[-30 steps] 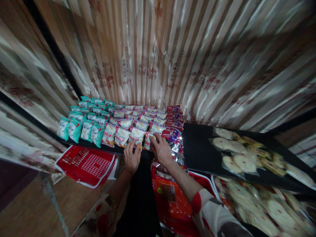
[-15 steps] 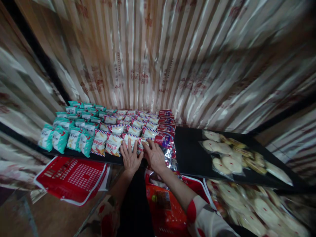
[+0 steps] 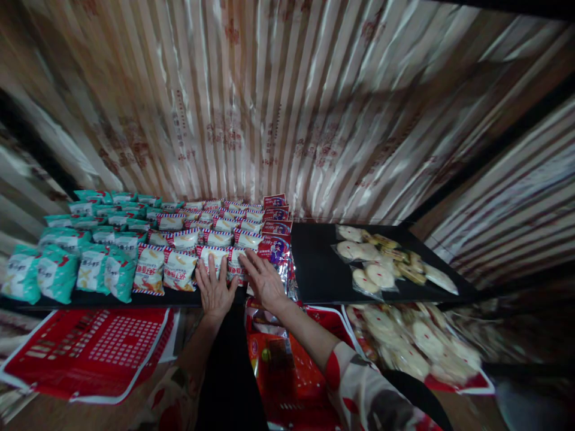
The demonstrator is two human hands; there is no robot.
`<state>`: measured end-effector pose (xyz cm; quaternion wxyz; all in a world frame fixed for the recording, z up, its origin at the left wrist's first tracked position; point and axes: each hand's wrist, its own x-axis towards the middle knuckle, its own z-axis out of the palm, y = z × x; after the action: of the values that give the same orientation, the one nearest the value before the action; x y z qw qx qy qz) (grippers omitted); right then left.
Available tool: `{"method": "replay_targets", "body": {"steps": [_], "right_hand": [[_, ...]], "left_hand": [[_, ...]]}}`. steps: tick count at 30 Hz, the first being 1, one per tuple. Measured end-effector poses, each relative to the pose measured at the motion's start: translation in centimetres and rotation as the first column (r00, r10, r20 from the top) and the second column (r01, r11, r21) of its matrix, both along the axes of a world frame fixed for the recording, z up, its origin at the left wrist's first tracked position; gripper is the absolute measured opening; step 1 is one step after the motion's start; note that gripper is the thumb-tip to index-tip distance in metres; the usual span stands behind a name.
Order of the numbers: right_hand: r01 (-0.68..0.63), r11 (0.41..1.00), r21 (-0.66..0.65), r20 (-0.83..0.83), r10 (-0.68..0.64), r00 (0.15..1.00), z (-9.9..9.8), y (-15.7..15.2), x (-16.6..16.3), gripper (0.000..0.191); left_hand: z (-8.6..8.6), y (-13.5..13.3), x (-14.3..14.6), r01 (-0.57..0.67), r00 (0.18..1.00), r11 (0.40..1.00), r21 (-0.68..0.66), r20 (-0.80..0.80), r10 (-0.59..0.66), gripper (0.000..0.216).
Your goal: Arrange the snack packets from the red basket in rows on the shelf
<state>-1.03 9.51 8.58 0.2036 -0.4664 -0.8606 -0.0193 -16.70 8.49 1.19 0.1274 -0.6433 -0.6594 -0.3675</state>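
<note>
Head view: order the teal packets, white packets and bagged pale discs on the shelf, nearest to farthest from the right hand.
1. White packets, at the right hand's fingertips
2. Bagged pale discs, to its right
3. Teal packets, shelf's left end

Behind the black shelf (image 3: 314, 263) you face a striped, crinkled sheet (image 3: 287, 90) with reddish prints; below the shelf, brownish floor (image 3: 108, 418) lies dim.

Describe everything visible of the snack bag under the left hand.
The snack bag looks like puffed plastic, mostly white, with a striped top edge. It stands in the front row on the black shelf, between similar bags. The spread left hand rests against its front, hiding much of it.
</note>
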Motion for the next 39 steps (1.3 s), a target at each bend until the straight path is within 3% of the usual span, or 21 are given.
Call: {"method": "replay_targets", "body": {"steps": [8, 20, 27, 34, 39], "right_hand": [[0.056, 0.993, 0.100, -0.149, -0.040, 0.988, 0.0, -2.2, 2.9, 0.045], [0.244, 0.968, 0.056, -0.377, -0.206, 0.903, -1.7, -6.1, 8.2, 0.036], [0.374, 0.925, -0.069, -0.535, -0.350, 0.769, -4.7, -9.4, 10.6, 0.034], [0.468, 0.868, -0.165, -0.615, -0.462, 0.639, -8.1, -12.6, 11.9, 0.033], [0.428, 0.875, -0.227, -0.639, -0.466, 0.612, -8.3, -12.6, 12.3, 0.034]], "left_hand": [[-0.1, -0.2, -0.1, 0.017, 1.000, 1.000, 0.022, 0.005, -0.017, 0.059], [0.1, -0.8, -0.1, 0.091, 0.995, 0.991, 0.096, -0.042, -0.087, 0.050], [1.7, -5.0, 2.1, 0.181, 0.981, 0.972, 0.148, 0.041, -0.189, 0.042], [1.6, -8.8, 4.0, 0.351, 0.935, 0.931, 0.102, 0.025, -0.355, 0.037], [1.3, -9.4, 4.9, 0.371, 0.928, 0.928, 0.034, 0.032, -0.372, 0.040]]}}
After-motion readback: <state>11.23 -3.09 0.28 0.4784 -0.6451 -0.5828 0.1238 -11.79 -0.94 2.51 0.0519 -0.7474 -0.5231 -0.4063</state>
